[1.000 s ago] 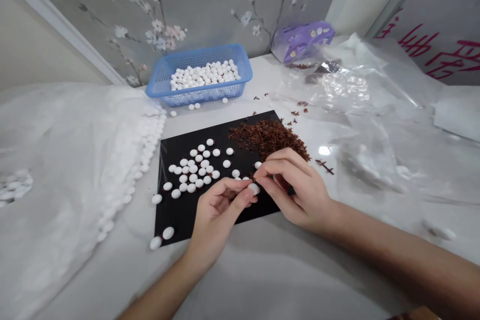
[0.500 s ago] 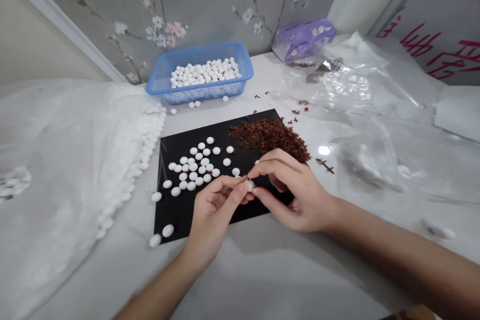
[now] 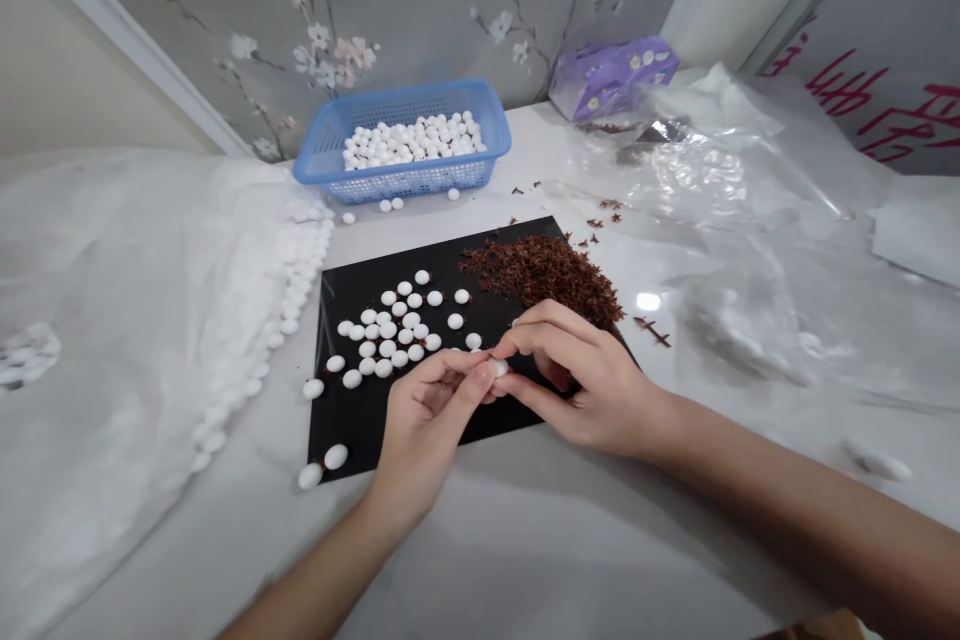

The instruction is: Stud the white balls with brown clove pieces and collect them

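Over the near edge of a black mat [image 3: 450, 260], my two hands meet at one small white ball [image 3: 499, 369]. My left hand [image 3: 431, 420] pinches it between thumb and fingers. From the other side, my right hand [image 3: 581, 375] closes its thumb and forefinger on the same ball. A speck of brown shows at its top, too small to make out fully. To the left on the mat lie several white balls [image 3: 386, 330] with brown bits at their edges. Behind my right hand is a heap of small reddish-brown star-shaped pieces [image 3: 547, 270].
A blue basket [image 3: 315, 165] holding many white balls stands at the back. White translucent bagging [image 3: 135, 320] edged with balls covers the left. Crumpled clear plastic bags [image 3: 675, 165] and a purple pack [image 3: 615, 75] lie to the right. Loose brown pieces [image 3: 652, 330] are scattered nearby.
Both hands keep nearly the same grip on the ball, with only slight finger movement. The whole view has shifted a little.
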`<state>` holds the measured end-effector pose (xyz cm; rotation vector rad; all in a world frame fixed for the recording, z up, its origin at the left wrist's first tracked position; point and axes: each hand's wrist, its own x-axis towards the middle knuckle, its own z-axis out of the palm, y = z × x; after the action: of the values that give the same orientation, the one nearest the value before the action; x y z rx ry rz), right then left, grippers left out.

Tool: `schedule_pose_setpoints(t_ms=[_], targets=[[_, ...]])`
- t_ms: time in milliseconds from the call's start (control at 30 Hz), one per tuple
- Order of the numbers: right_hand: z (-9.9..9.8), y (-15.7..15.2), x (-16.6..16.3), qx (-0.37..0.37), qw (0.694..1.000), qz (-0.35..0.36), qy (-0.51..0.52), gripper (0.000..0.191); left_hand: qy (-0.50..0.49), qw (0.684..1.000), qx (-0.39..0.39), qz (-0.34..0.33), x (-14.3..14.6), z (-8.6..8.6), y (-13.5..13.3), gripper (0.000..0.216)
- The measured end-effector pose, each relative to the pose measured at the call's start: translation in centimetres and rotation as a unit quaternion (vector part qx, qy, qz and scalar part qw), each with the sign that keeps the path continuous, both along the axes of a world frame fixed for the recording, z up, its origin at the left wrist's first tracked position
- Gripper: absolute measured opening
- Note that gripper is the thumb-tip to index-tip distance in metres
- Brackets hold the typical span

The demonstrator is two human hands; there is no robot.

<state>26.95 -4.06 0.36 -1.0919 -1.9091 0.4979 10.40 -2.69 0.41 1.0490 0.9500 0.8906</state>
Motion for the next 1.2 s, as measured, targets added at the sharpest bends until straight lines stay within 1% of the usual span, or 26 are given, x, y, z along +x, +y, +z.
schedule_pose_setpoints(t_ms=[200,333,400,467,533,600,633,667,733,767,800,833,867,900,1033,1200], targets=[[-0.3,0.0,-0.2,0.013,1.0,0.006,-0.007,0.011,-0.01,1.0,0.006,-0.002,0.0,0.0,0.1,0.007],[-0.1,-0.1,-0.2,0.034,0.999,0.002,-0.02,0.011,-0.01,1.0,0.007,-0.003,0.0,-0.1,0.0,0.007],[0.1,-0.1,-0.1,0.031,0.999,0.0,-0.018,0.011,0.0,1.0,0.015,-0.001,0.0,-0.1,-0.1,0.006],[0.4,0.0,0.2,0.018,1.0,0.002,-0.01,0.015,0.023,0.999,0.037,0.009,-0.1,0.1,-0.1,0.005],[0.7,0.3,0.7,0.012,1.0,-0.009,0.003,0.022,0.069,0.994,0.084,0.025,-0.3,0.5,0.1,0.005],[0.9,0.7,1.3,0.026,0.998,-0.054,0.002,0.022,0.151,0.975,0.161,0.033,-0.9,1.2,0.7,0.006],[1.0,1.0,1.6,0.032,0.995,-0.092,-0.011,0.017,0.201,0.955,0.215,0.033,-1.2,1.5,1.2,0.006],[1.0,1.3,1.9,0.031,0.99,-0.134,-0.034,0.013,0.254,0.926,0.277,0.03,-1.6,1.8,1.7,0.007],[0.9,1.8,2.4,0.004,0.974,-0.203,-0.102,0.009,0.342,0.848,0.404,0.026,-2.5,2.1,2.8,0.006],[0.9,1.9,2.6,-0.017,0.965,-0.224,-0.138,0.01,0.375,0.81,0.449,0.025,-2.9,2.2,3.4,0.006],[0.8,2.1,2.7,-0.038,0.956,-0.234,-0.172,0.011,0.402,0.781,0.477,0.026,-3.2,2.1,3.8,0.005],[0.7,2.2,2.8,-0.055,0.95,-0.235,-0.2,0.013,0.424,0.762,0.488,0.026,-3.5,2.0,4.2,0.006],[0.6,2.2,2.8,-0.068,0.945,-0.229,-0.221,0.014,0.443,0.754,0.485,0.025,-3.7,1.8,4.5,0.007],[0.5,2.2,2.8,-0.078,0.943,-0.222,-0.236,0.014,0.457,0.752,0.475,0.023,-3.8,1.6,4.7,0.008],[0.4,2.2,2.7,-0.107,0.941,-0.188,-0.26,0.016,0.484,0.762,0.43,0.007,-4.1,0.9,5.0,0.015],[0.3,2.4,2.7,-0.113,0.94,-0.182,-0.266,0.017,0.49,0.774,0.4,0.001,-4.3,0.6,5.1,0.02]])
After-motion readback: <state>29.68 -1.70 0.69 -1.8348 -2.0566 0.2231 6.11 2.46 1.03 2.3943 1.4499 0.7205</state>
